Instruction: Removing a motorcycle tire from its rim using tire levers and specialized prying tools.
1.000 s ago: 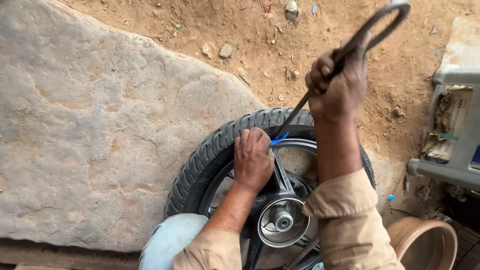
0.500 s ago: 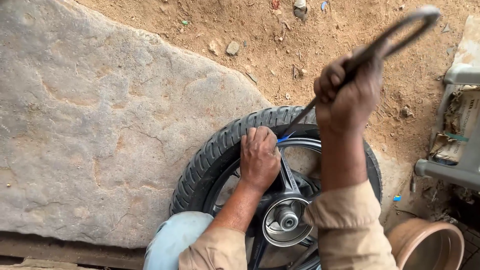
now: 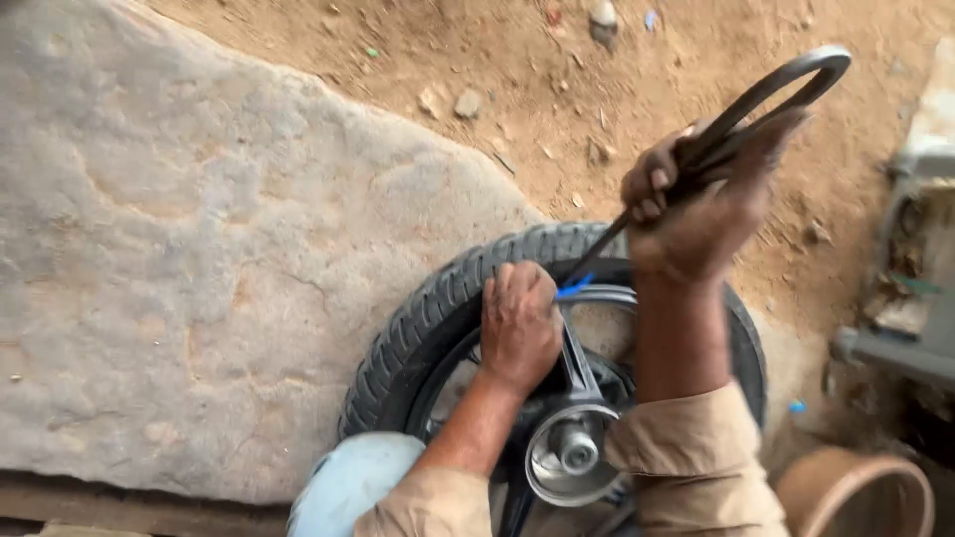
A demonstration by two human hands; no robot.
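A large flat stone slab (image 3: 199, 249), grey and rough, lies at the left of the tyre (image 3: 438, 308); sandy ground (image 3: 517, 89) with small pebbles is behind it; a round clay-coloured pot (image 3: 856, 497) stands at the lower right, and a grey metal object (image 3: 915, 288) at the right edge. The tyre is black rubber with a deep tread, around a dark spoked rim with a shiny hub (image 3: 565, 452). The left hand (image 3: 519, 323) presses flat on the tyre's inner edge, holding nothing; the right hand (image 3: 696, 204) is closed tightly around a dark metal tyre lever (image 3: 756, 99) with a looped end; its tip goes in beside a blue piece (image 3: 574, 288).
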